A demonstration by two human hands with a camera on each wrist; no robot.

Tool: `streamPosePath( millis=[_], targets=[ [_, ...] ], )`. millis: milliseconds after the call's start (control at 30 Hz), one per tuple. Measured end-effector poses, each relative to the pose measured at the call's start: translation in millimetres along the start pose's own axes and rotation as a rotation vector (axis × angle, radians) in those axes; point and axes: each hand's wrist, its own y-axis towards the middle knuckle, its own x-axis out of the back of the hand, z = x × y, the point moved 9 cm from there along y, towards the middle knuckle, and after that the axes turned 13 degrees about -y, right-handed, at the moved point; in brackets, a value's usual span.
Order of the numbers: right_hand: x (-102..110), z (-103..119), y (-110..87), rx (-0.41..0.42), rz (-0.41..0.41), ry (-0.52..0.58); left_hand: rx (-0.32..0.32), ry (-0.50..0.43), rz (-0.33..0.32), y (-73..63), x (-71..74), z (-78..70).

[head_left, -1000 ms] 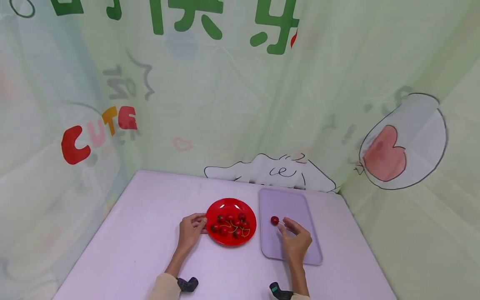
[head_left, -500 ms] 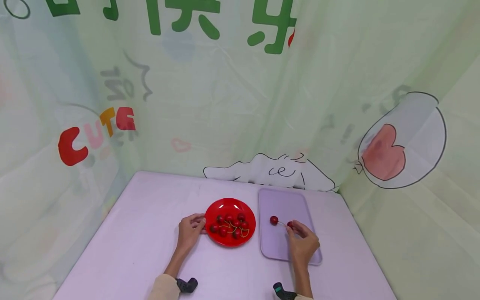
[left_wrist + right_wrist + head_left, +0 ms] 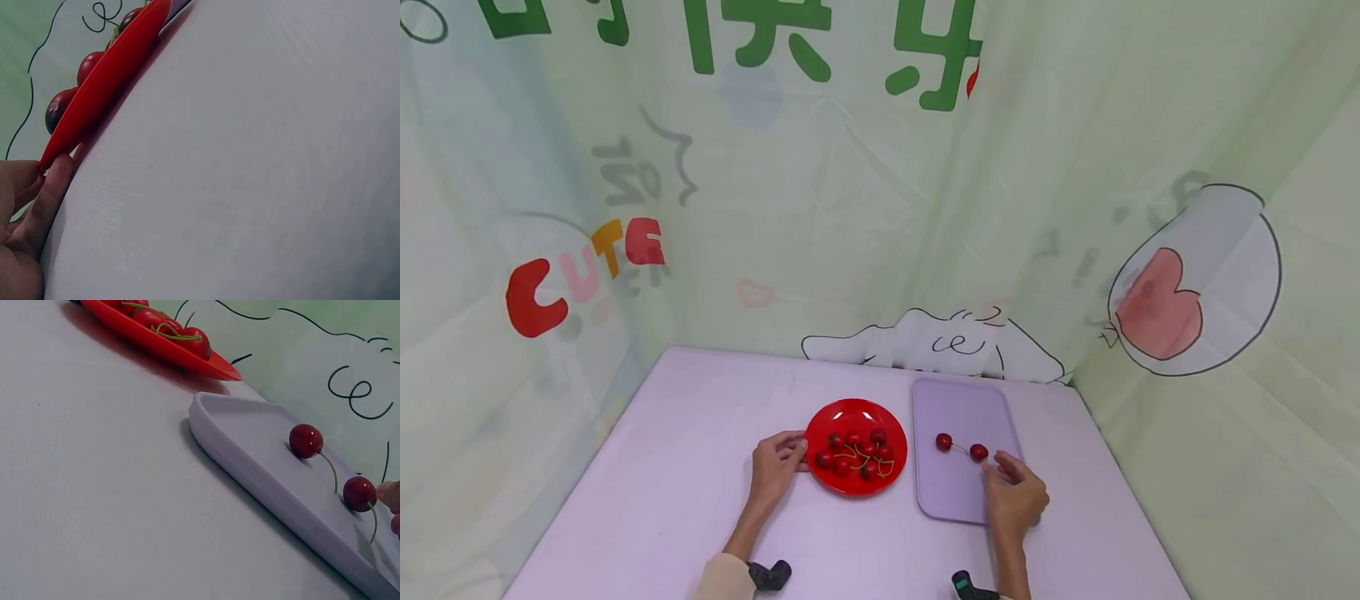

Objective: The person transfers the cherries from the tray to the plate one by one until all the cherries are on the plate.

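Observation:
My left hand (image 3: pixel 772 469) pinches the left rim of a round red plate (image 3: pixel 856 408), thumb on the near side. Several dark red cherries (image 3: pixel 842 467) with green stems lie in the plate. To its right is a flat lilac tray (image 3: pixel 953 402), where two cherries lie side by side: a left one (image 3: pixel 943 442) and a right one (image 3: pixel 978 452), stems attached. Beside the right cherry, my right hand (image 3: pixel 1017 498) hovers over the tray with thumb and forefinger apart. In the right wrist view a fingertip (image 3: pixel 389 494) is right at that cherry's edge.
A pale table (image 3: pixel 700 467) carries plate and tray. Behind and at both sides hangs a printed light-green curtain (image 3: pixel 850 208), close to the tray's far end. Dark straps with small devices (image 3: pixel 770 575) sit on both wrists.
My right hand moved right from the first cherry, set a second cherry down beside it, and let go with fingers parting. The left hand stays on the plate; the head view shifted slightly.

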Motion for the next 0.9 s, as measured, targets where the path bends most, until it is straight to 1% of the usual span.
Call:
streamPosePath(
  millis=[100,400,467,700,900],
  targets=[
    [-1.0,-2.6,2.0,0.013,0.007,-0.028,-0.012,-0.014,-0.002,2.1,0.4,1.1],
    [-5.5,-10.4,4.0,0.037,0.022,-0.114,-0.002,-0.045,0.004,0.4,0.1,4.5],
    [-6.3,-11.3,4.3,0.043,0.015,-0.124,0.001,-0.052,0.002,0.4,0.3,4.9],
    [-10.0,-13.3,7.3,0.046,0.006,-0.157,-0.018,-0.038,-0.001,1.3,0.9,2.3],
    [-7.6,-8.5,6.2,0.039,0.000,-0.164,0.005,-0.044,-0.004,1.4,1.2,4.8]
  ],
)
